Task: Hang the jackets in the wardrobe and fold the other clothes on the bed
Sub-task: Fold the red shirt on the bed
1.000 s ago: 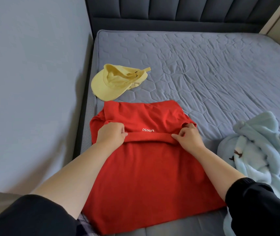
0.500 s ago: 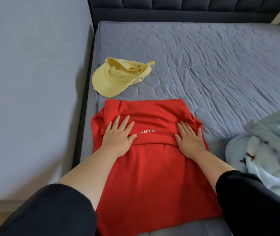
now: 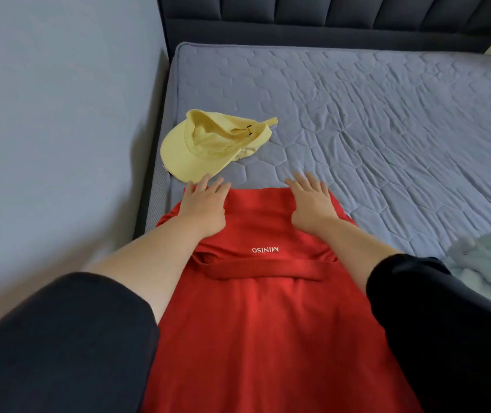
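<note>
Grey quilted bed: yellow cap, red shirt, pale-blue blanket.

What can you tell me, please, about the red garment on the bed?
The red garment looks like soft knit fabric, with white MINISO lettering, upside down from the camera, beside a folded band. It lies flat on the grey quilted mattress, near its left edge, partly folded. The left hand and right hand rest flat on its far end, fingers straight.

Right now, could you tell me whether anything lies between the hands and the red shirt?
Nothing visible does. The left hand and right hand lie flat on the far end of the red shirt. The yellow cap sits beyond the left fingertips, on the mattress.
</note>
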`<act>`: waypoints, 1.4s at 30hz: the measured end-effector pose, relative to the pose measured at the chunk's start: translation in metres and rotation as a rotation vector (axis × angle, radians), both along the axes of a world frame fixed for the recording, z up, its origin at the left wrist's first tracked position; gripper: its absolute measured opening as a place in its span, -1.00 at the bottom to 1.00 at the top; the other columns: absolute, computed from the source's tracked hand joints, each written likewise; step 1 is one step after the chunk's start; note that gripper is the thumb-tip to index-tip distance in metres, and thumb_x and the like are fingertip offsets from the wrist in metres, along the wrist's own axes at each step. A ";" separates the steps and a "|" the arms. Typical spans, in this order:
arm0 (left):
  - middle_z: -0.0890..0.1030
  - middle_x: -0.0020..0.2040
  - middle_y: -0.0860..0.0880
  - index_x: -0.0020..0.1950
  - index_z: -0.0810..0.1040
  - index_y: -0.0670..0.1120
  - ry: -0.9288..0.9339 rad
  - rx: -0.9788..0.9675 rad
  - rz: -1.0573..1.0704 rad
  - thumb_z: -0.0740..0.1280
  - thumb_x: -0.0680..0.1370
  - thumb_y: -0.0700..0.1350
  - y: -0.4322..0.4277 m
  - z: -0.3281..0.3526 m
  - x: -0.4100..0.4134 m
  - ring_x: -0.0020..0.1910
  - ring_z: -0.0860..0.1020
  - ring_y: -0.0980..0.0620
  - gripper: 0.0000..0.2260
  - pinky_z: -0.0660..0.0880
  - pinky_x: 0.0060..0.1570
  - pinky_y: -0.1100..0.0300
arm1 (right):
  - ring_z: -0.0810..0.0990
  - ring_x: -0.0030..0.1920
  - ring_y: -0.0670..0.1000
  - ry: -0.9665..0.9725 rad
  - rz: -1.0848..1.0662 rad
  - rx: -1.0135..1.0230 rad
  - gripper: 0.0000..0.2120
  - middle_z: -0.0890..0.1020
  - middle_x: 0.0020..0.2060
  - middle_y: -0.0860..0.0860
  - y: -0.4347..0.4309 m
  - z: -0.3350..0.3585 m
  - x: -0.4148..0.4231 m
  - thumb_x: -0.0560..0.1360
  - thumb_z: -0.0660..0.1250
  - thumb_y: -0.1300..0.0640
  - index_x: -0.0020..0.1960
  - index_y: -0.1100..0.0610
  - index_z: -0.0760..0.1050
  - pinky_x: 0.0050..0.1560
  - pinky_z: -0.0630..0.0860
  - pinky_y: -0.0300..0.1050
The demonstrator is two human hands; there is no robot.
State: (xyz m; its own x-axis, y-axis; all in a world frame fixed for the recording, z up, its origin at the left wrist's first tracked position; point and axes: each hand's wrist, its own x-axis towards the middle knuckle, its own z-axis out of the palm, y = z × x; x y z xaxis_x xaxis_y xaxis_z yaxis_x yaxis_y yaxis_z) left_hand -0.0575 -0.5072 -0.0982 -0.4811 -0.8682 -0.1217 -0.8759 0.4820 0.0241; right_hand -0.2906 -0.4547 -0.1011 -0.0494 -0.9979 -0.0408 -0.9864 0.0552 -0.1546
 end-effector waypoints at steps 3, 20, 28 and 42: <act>0.26 0.49 -0.07 0.54 0.10 -0.01 -0.099 0.171 0.061 0.27 0.55 -0.04 -0.025 0.011 0.011 0.48 0.14 -0.12 -0.41 0.11 0.40 -0.10 | 0.04 0.52 0.13 0.088 0.032 0.265 -0.21 0.26 0.46 0.12 -0.028 0.007 -0.021 0.39 0.32 0.18 0.53 -0.01 0.06 0.48 -0.17 0.18; 0.50 0.05 -0.21 0.13 0.49 -0.19 0.326 -0.412 0.250 0.37 0.51 -0.14 -0.019 0.117 0.018 0.00 0.52 -0.30 -0.76 0.36 -0.18 -0.02 | 0.50 0.01 0.22 0.287 -0.130 -0.473 -0.83 0.57 -0.07 0.17 -0.037 0.123 -0.020 0.35 0.28 0.35 -0.07 0.23 0.47 0.08 0.26 0.04; 0.53 -0.07 -0.16 0.00 0.51 -0.19 0.216 -0.335 -0.068 0.39 0.46 -0.19 0.076 0.080 0.045 -0.11 0.53 -0.22 -0.84 0.41 -0.26 -0.02 | 0.50 0.03 0.24 0.254 -0.018 -0.347 -0.77 0.56 -0.07 0.20 0.048 0.098 -0.021 0.30 0.31 0.35 -0.05 0.25 0.49 0.06 0.30 0.07; 0.51 0.02 -0.10 0.07 0.58 -0.14 0.246 -0.165 0.102 0.27 0.45 -0.16 0.176 -0.011 0.065 0.03 0.42 -0.14 -0.77 0.35 -0.07 0.05 | 0.42 0.20 0.17 -0.162 -0.148 -0.021 -0.62 0.48 0.18 0.12 0.176 -0.028 -0.031 0.40 0.25 0.31 0.21 0.20 0.50 0.26 0.35 -0.01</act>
